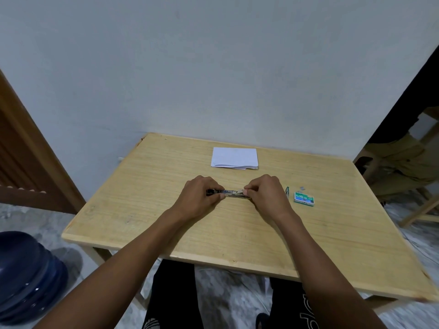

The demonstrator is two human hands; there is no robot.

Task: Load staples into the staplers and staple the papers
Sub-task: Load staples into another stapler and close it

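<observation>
the left hand (199, 195) and the right hand (265, 194) both pinch the ends of a small stapler (234, 194) low over the middle of the bench (147, 210). the papers (234, 158) lie farther back. a green staple box (304, 199) sits just right of the right hand.

This looks like a plain room in a home. A small light wooden table (237, 233) stands against a bare pale wall (213, 67) beyond the hands. Left of the hands is a brown wooden door (28, 150), and below it a large blue water jug (26, 276) on a marbled grey floor (228, 295). Right of the hands, wooden furniture (422, 210) holds draped clothing.
</observation>
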